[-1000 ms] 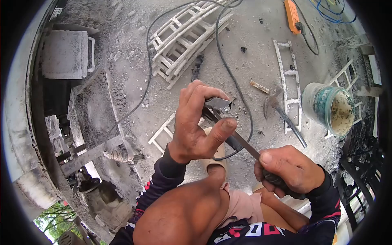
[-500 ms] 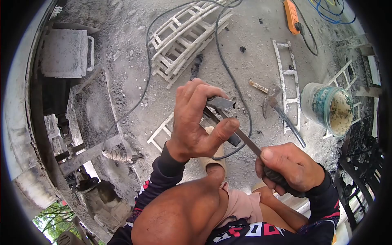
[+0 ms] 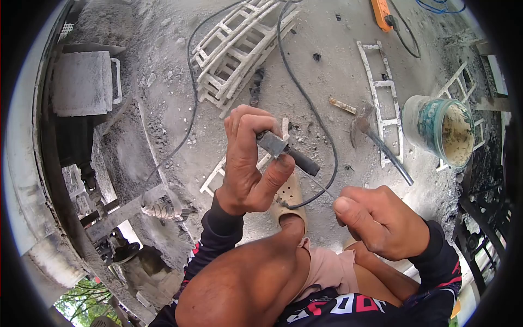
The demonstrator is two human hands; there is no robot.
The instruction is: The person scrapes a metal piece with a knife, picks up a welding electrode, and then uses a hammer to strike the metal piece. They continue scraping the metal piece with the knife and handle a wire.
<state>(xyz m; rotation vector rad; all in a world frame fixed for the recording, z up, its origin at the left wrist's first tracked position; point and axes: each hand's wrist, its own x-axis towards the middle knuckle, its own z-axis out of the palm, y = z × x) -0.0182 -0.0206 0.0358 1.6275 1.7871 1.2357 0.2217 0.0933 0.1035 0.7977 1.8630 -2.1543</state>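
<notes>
My left hand (image 3: 244,171) is raised in front of my knee, fingers curled around a small grey block (image 3: 271,144) with a squared end. The thumb presses along the block's lower side. To the right, my right hand (image 3: 384,220) is closed around the handle of a long, flat metal blade, which the fist now hides. The thin blade (image 3: 326,190) shows nearly edge-on and runs up-left toward the block. Just beyond the block, a dark cylindrical piece (image 3: 304,162) overlaps the blade's line in this view.
White ladder-like frames (image 3: 239,52) lie stacked on the dusty ground, with another frame (image 3: 388,109) to the right. Near it are a hammer (image 3: 387,150) and a bucket (image 3: 419,122). A black cable (image 3: 305,90) loops toward my shoe (image 3: 291,199). An orange power strip (image 3: 381,15) lies far off.
My left hand has shifted slightly left and tilted the block. My right hand has turned, so the blade shows edge-on rather than flat. The view has also moved slightly.
</notes>
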